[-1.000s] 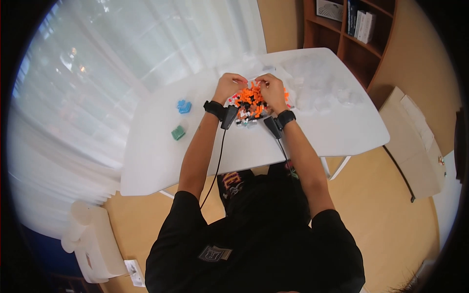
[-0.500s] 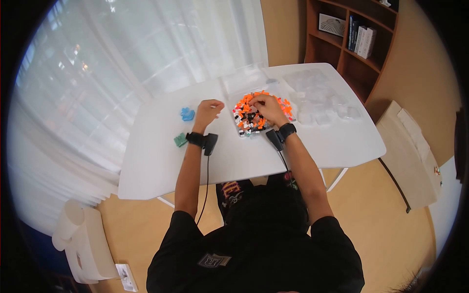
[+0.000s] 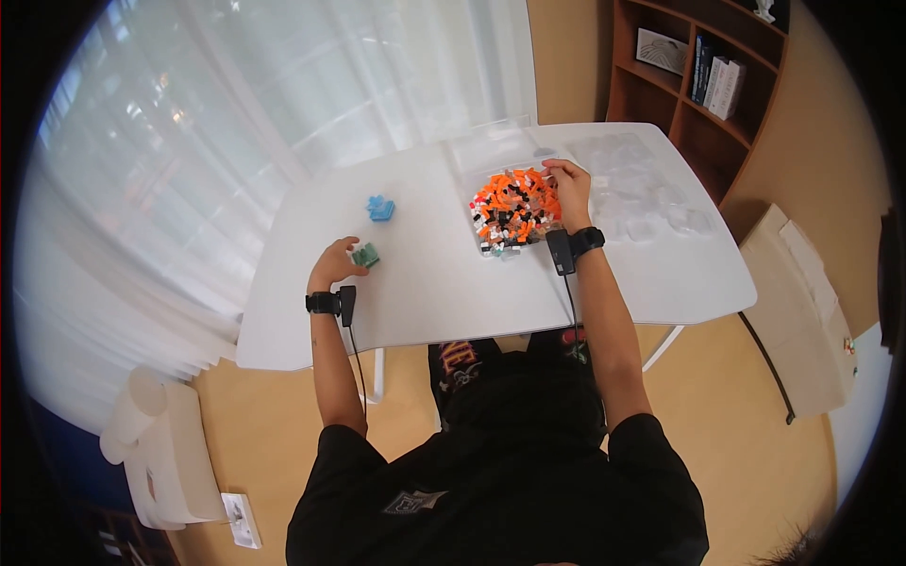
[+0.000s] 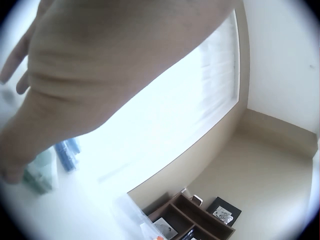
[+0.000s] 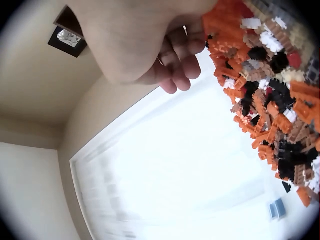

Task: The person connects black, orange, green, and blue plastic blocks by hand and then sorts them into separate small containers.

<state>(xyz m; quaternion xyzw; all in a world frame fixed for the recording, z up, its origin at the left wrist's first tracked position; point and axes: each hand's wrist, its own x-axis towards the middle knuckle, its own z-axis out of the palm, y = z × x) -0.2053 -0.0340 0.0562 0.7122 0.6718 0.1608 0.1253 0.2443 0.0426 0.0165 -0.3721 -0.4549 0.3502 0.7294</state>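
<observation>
Small building bricks (image 3: 517,209), mostly orange with black, white and brown ones, lie in a pile toward the middle of the white table. My right hand (image 3: 573,192) is at the pile's right edge, fingers loosely bent beside the orange bricks, with nothing visible between them. To the left, my left hand (image 3: 336,264) reaches to a green brick cluster (image 3: 365,255), thumb and fingers spread around its near side. The left wrist view shows the thumb overlapping the green cluster. A light-blue brick cluster (image 3: 380,208) sits a little farther back.
Clear plastic bags or packs (image 3: 642,193) cover the table's right side. A transparent sheet-like container (image 3: 495,149) stands behind the pile. Beyond the white table (image 3: 444,292) are a sheer curtain (image 3: 283,85) and a wooden bookshelf (image 3: 661,90).
My left hand has left the pile and moved left and toward me to the green cluster. My right hand has shifted from over the pile to its right edge.
</observation>
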